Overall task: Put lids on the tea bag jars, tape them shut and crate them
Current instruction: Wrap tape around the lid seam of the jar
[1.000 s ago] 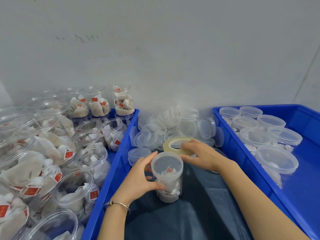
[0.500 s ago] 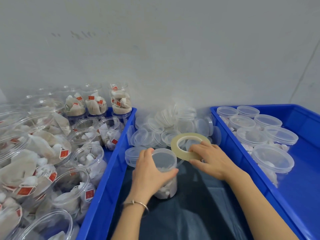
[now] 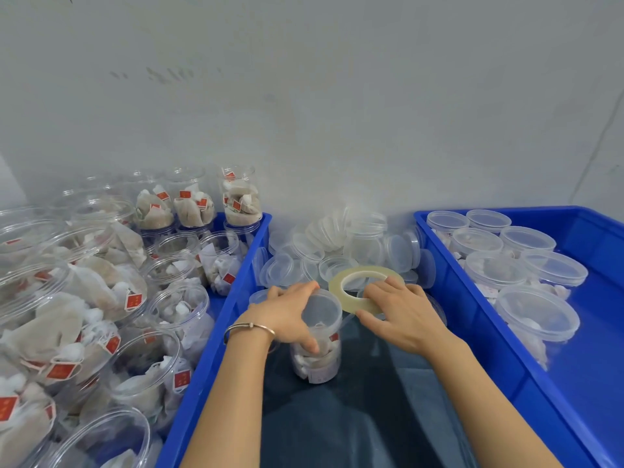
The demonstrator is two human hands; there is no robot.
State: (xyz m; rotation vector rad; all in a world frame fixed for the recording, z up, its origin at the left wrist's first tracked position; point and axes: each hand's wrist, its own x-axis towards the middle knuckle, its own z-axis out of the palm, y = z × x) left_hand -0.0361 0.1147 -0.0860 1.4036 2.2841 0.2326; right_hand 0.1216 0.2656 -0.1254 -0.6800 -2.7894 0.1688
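At lower centre of the frame, clear lidded plastic jar of tea bags (image 3: 317, 346) is standing on dark cloth (image 3: 364, 417) | left hand (image 3: 287, 315) is gripping its top | right hand (image 3: 401, 315) is pinching yellowish tape roll (image 3: 366, 276) just beside the lid.

No legible text, brand, number or sign is found anywhere in the head view. The only printed items are small red tags (image 3: 132, 301) attached to the tea bags inside the open jars (image 3: 175, 312) in the left crate (image 3: 236, 292), from 8 to 10 o'clock. Each tag carries pale marks, too small and blurred to read. One such red tag shows through the wall of the lidded jar (image 3: 317, 346) at centre, likewise unreadable. A pale label at the base of that jar bears faint print that cannot be made out. Smudged grey marks on the wall (image 3: 169, 74) at 11 o'clock form no readable characters.
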